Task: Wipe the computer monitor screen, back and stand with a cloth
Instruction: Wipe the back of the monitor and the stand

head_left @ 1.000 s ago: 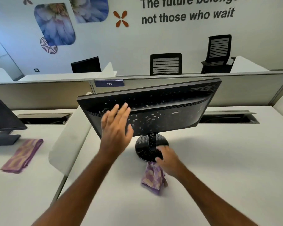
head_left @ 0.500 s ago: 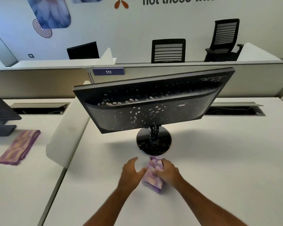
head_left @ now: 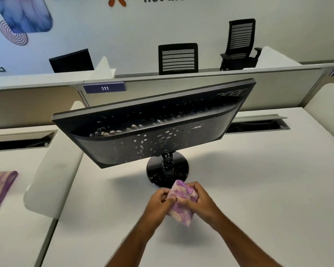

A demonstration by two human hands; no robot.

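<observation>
Both hands clenched on the purple cloth (head_left: 181,203): left hand (head_left: 158,204) pinching one edge, right hand (head_left: 202,202) gripping the bunched rest, just above the desk (head_left: 268,189) near its front edge. Monitor (head_left: 154,128) mid-desk, back turned this way, white specks across the back and the round stand (head_left: 167,173). Best refolded to a clean flat face before wiping, probably; long overlapping strokes, light pressure, panel steadied. No containers visible
</observation>
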